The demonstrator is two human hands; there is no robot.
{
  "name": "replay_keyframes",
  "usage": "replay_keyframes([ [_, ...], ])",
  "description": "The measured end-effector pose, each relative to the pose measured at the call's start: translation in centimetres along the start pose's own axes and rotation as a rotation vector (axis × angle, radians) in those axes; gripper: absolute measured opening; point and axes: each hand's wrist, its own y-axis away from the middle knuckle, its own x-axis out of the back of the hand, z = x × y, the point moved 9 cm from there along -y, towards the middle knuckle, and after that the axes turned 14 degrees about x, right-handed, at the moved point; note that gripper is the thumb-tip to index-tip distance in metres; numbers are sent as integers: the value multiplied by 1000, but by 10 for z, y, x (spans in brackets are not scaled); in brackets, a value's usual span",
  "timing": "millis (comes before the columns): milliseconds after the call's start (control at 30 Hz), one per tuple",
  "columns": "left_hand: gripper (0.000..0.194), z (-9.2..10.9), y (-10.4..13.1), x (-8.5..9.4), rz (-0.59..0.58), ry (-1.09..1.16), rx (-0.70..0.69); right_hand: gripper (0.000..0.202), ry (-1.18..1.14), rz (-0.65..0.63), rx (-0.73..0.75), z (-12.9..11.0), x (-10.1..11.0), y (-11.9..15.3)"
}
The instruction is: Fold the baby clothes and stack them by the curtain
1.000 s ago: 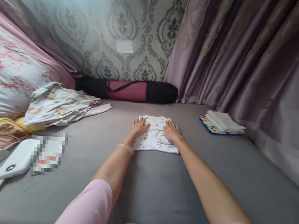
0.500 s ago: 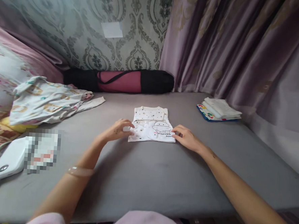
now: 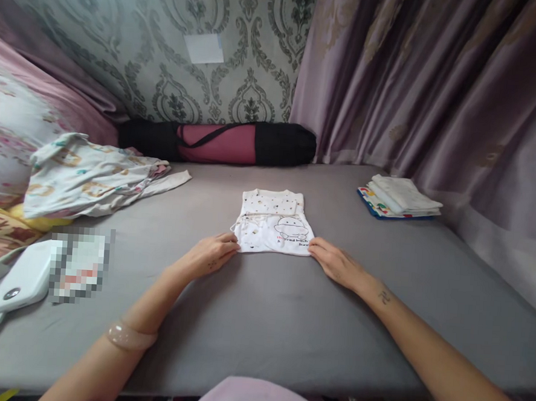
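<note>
A small white garment [image 3: 271, 225] lies folded on the grey sheet in front of me, printed with tiny specks, a cartoon animal outline and some lettering. Its near left corner is pinched by my left hand [image 3: 214, 253], whose fingers are pressed together. My right hand [image 3: 334, 260] grips the near right corner in the same way, thumb and fingers closed on the cloth. The fabric between both hands lies nearly flat, with a few creases on its left side.
Crumpled printed clothes [image 3: 92, 174] lie at the left beside a floral pillow [image 3: 9, 130]. A white power bank [image 3: 24, 279] with cables is nearer. A black and maroon long bag [image 3: 219, 143] rests along the wall. Folded cloths [image 3: 399, 196] are stacked at the right.
Both hands have come down to the garment's near corners, and their fingers have closed on the cloth. Earlier they were curved loosely at its sides. The view has shifted slightly.
</note>
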Motion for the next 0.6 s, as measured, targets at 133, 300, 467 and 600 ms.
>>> replay_keyframes([
  [133,33,6,-1,4,49,97,-13,29,-97,119,71,2,8,-4],
  [300,24,-1,-4,13,83,272,27,32,-114,222,93,4,19,-7],
  [467,21,-3,-5,14,108,241,23,43,-1,207,88,-4,18,-7],
  [600,23,2,-2,14,159,153,5,32,145,189,56,-6,16,-4],
])
